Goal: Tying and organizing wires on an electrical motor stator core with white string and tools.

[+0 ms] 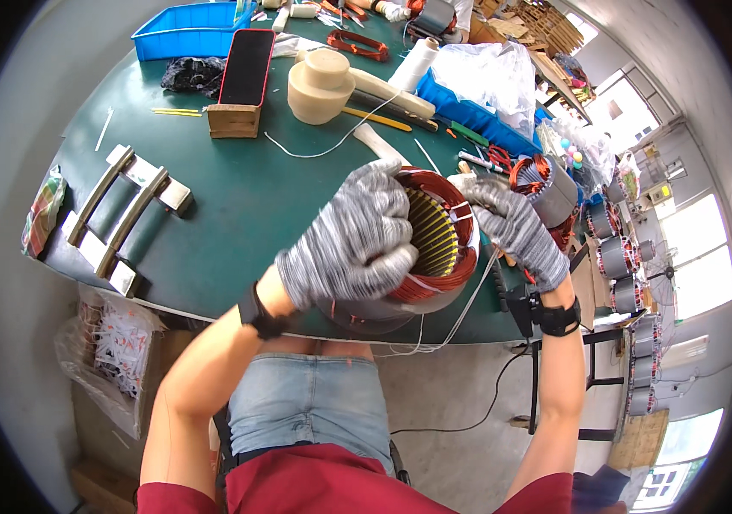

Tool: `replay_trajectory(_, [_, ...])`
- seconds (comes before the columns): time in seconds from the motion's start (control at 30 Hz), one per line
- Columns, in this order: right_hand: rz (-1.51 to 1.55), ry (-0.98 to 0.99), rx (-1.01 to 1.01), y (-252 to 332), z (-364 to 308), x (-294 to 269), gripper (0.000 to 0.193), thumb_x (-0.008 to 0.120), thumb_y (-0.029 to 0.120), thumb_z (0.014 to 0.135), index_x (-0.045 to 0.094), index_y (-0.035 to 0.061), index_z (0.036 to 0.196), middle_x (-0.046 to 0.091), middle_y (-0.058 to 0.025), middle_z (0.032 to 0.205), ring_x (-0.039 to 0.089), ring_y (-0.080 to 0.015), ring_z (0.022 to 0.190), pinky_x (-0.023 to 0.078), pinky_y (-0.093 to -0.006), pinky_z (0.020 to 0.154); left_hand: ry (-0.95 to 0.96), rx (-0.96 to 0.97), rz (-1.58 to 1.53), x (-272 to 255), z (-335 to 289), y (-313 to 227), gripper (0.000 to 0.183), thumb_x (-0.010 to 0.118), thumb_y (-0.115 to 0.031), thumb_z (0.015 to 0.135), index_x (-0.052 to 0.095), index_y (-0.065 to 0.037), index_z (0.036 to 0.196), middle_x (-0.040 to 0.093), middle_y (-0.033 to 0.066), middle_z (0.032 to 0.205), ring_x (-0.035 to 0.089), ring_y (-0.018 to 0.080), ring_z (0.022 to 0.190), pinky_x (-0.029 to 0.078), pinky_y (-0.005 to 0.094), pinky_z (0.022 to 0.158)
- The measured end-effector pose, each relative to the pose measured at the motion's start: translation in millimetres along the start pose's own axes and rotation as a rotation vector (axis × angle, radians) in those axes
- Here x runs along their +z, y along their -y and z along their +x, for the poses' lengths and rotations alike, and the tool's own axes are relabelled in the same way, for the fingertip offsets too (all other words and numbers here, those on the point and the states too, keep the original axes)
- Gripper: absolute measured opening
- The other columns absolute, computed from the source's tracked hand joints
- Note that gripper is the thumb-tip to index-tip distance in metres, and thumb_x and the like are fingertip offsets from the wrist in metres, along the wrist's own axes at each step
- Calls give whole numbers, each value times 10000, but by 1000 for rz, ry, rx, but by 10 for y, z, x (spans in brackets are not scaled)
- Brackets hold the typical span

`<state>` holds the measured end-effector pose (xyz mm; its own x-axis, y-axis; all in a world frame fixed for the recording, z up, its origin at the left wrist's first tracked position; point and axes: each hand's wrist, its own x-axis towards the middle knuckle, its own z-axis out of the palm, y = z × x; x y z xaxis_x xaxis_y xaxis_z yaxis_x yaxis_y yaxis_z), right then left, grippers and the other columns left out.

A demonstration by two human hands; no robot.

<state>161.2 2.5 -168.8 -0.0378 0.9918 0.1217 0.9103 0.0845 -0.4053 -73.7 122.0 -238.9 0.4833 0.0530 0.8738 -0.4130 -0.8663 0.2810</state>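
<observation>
A motor stator (433, 236) stands on the green table close in front of me, its bore lined with yellow slot strips. Red-brown copper windings (424, 178) ring its top, with white ties across them. My left hand (357, 236), in a grey-striped glove, is curled closed against the left rim; what its fingers hold is hidden. At the upper right rim my right hand (516, 218), gloved alike, has its fingers closed, somewhat blurred, on something I cannot make out. A white cord (473, 300) hangs down the stator's right side.
A phone (246, 68) leans on a wooden block (233, 122). Left of it lies a metal stand with two curved bars (130, 210). Beyond are a cream cylindrical block (321, 86) and a white thread spool (416, 64). Another stator (552, 195) sits at right. A co-worker's gloved hand (394, 10) shows far off.
</observation>
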Motion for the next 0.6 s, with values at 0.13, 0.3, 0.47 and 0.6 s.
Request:
replay_trajectory(0.13, [94,-195,42,177,-328,188,149,602,103,824,617,-5,926,610,-121,831,607,-210,773,477,-315,720,121,-262,-440,-171,154,220,131,505,-59,789,500,-41,660,555,104,879,529,282,913,424,393,868])
replay_trajectory(0.3, [1198,-276,478,292,-963,509,189,563,226,910,572,74,1020,522,42,754,435,-41,599,380,-190,578,512,-192,490,-7,459,-474,216,581,-207,778,616,-18,878,599,153,953,563,344,962,402,483,943])
replay_trajectory(0.47, [1721,178,417,689,-1340,543,261,572,160,921,558,39,1151,555,12,745,540,-106,648,450,-264,667,391,-388,855,543,262,-961,371,557,-239,775,583,21,1039,580,192,1010,537,344,1022,324,500,1024])
replay_trajectory(0.6, [677,-319,-117,812,-821,468,297,611,77,859,566,20,1147,622,-115,949,614,-253,827,482,-358,774,364,-499,949,555,314,-1031,417,543,-279,786,568,21,1074,577,169,1003,556,309,974,355,468,984])
